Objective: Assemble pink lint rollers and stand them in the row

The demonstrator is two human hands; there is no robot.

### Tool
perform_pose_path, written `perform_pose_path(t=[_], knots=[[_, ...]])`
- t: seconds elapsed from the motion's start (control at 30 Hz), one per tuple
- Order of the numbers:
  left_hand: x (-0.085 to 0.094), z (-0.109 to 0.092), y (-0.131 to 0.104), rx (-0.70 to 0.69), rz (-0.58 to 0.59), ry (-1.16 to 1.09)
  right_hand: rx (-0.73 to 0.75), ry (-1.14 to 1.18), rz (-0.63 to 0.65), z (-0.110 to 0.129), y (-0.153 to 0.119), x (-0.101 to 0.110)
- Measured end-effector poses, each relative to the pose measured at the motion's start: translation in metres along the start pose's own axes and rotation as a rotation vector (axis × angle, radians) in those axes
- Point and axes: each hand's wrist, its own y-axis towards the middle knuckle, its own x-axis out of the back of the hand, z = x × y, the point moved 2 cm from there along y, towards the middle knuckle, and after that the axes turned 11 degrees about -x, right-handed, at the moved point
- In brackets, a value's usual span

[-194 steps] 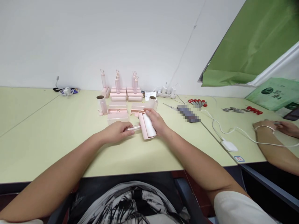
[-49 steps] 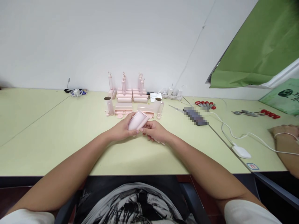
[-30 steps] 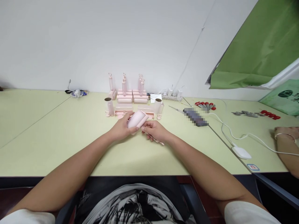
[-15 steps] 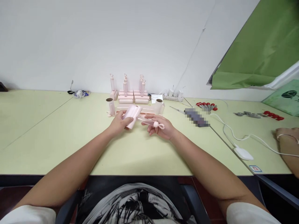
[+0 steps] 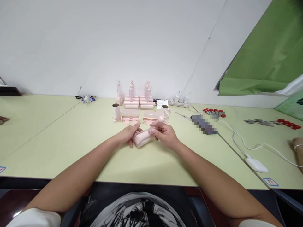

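Observation:
A pale pink case (image 5: 144, 137) lies tilted between my two hands, just above the table. My left hand (image 5: 129, 134) is at its left end, with the fingers behind and under it and the thumb raised. My right hand (image 5: 164, 134) pinches a clear tube with a pink looped cap (image 5: 161, 119) at the case's right end. Just beyond my hands, two pink cases stand open, the left one (image 5: 130, 117) with small round pink pieces in front of it. A pink cylinder (image 5: 116, 111) with a dark round top stands to their left.
Pink cases and upright capped tubes (image 5: 131, 94) stand near the wall. On the right are a power strip (image 5: 178, 103), a blurred dark object (image 5: 204, 125), a white charger (image 5: 257, 164) and red-capped items (image 5: 214, 112). Part of another person's arm shows at the right edge.
The pink case has turned and come lower and to the right. My left thumb has lifted off its face. My right hand has brought the tube over the case. The view has shifted slightly left.

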Motion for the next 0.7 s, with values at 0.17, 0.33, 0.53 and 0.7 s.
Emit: perform_pose_path(t=[0.17,0.33,0.53,0.7], knots=[[0.005,-0.007,-0.003,-0.355,-0.023,0.412,0.012,-0.130,-0.126,0.003,0.001,0.005],[-0.006,-0.010,-0.008,-0.472,0.041,0.671,-0.024,-0.146,-0.168,0.005,0.001,0.005],[0.000,-0.026,-0.019,-0.548,-0.051,0.782,0.001,0.012,-0.179,0.011,-0.004,0.007],[0.056,-0.068,-0.035,-0.576,-0.473,0.704,-0.014,0.113,-0.290,0.015,-0.006,0.015]])
